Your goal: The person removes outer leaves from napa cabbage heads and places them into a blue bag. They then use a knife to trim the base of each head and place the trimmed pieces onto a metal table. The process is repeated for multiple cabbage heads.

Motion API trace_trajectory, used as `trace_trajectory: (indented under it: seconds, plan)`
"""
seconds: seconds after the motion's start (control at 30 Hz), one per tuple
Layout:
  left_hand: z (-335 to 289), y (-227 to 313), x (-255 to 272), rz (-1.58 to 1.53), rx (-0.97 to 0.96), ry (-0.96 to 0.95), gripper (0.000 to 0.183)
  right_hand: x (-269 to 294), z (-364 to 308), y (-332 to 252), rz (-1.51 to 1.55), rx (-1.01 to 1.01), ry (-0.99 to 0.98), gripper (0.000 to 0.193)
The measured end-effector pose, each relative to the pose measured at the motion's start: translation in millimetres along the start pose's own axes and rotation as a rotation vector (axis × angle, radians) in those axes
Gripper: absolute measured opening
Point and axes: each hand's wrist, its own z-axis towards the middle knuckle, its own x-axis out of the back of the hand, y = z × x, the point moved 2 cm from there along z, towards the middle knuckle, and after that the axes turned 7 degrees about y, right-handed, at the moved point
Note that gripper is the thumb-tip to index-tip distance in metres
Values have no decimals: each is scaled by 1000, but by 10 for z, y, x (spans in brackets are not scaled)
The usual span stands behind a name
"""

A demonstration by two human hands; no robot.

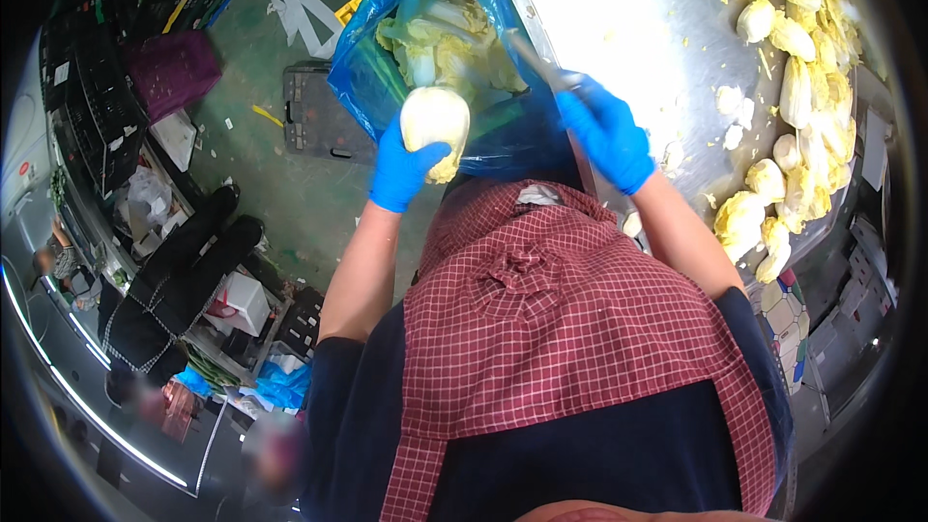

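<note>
A pale napa cabbage [437, 122] is gripped in my blue-gloved left hand [406, 166], its white base turned up. It is over the near edge of a blue plastic bag [350, 68] that holds loose cabbage leaves [454, 43]. My right hand [611, 135], also in a blue glove, is closed around a knife [535, 56]. The blade points up and left over the bag's right side and is a little blurred; the glove hides the handle. Knife and cabbage are apart.
A metal table [619, 39] stands to the right, with a heap of napa cabbages [802, 97] along its far right side and leaf scraps [732, 106] nearer. A dark crate [314, 111] lies on the green floor at left. Black crates [97, 126] and other people are further left.
</note>
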Motion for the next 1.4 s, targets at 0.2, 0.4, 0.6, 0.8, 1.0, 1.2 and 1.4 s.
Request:
trace_trajectory:
  seconds: [0.2, 0.4, 0.6, 0.8, 1.0, 1.2, 1.4]
  plan:
    - [-30, 122, -203, 51, -21, -69, 71, 306, 36, 0, -595, 519, 357, 53]
    - [31, 201, -216, -26, 121, -301, 65, -705, 154, -81, 523, 79, -384, 60]
    - [8, 90, -212, 125, -20, -88, 64, -1036, 265, 61, 482, -4, -290, 58]
    - [81, -2, -204, -116, 42, 15, 47, -1042, 316, 158, 398, 69, -264, 53]
    - [273, -30, -119, -71, 88, 22, 43, -1148, 354, 320, 574, 28, -255, 54]
    - [504, -62, -172, 100, 64, 97, 35, -1085, 357, 253, 309, 83, -246, 56]
    - [867, -355, 34, 71, 120, 158, 49, -1122, 364, 418, 433, 29, -112, 57]
